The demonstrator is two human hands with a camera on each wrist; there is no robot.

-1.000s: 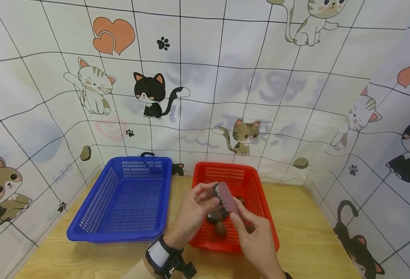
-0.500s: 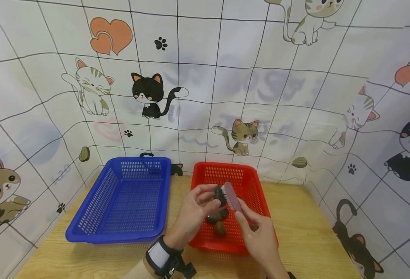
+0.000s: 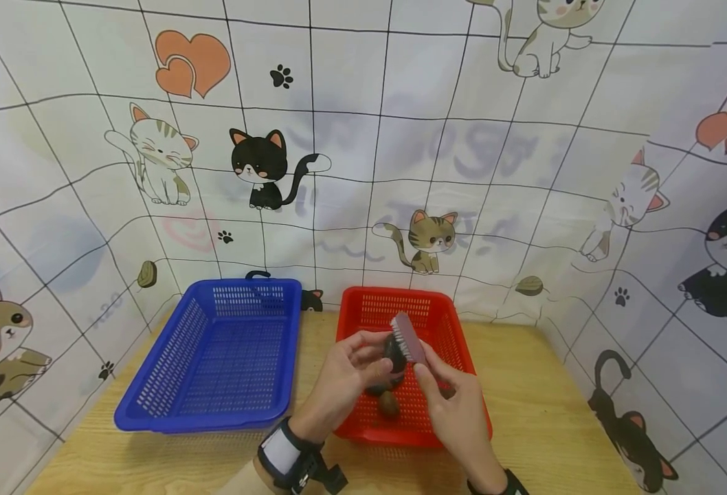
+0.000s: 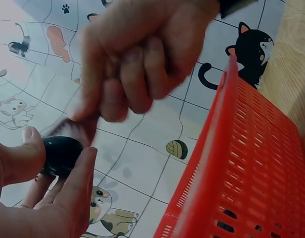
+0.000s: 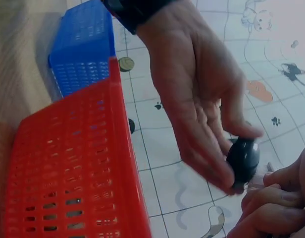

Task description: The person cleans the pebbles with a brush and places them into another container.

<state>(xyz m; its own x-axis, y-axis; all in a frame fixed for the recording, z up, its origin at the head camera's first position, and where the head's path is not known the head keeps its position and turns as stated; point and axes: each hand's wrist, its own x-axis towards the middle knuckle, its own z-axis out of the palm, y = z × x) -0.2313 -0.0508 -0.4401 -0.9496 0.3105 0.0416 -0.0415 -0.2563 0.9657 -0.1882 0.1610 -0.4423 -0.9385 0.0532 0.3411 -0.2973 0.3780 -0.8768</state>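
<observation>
Above the red basket (image 3: 394, 438) my left hand (image 3: 339, 385) pinches a smooth dark stone (image 3: 393, 352) between thumb and fingers. The stone looks black and glossy in the left wrist view, where the thumb (image 4: 28, 153) lies on one side of it. My right hand (image 3: 459, 412) grips a mauve brush (image 3: 409, 337) with pale bristles. The bristles face the stone at its upper right; whether they touch it I cannot tell. In the right wrist view, the curled fingers of the right hand (image 5: 276, 208) hide most of the brush.
A brown stone (image 3: 389, 405) lies in the red basket, with darker stones partly hidden behind my left hand. To the left stands a blue basket (image 3: 209, 371). Both baskets rest on a wooden table (image 3: 524, 392), with a cat-patterned sheet (image 3: 351, 137) hanging behind.
The brush has moved up and down against the dark stone's right side and now stands a little higher. My left hand keeps its grip in nearly the same place.
</observation>
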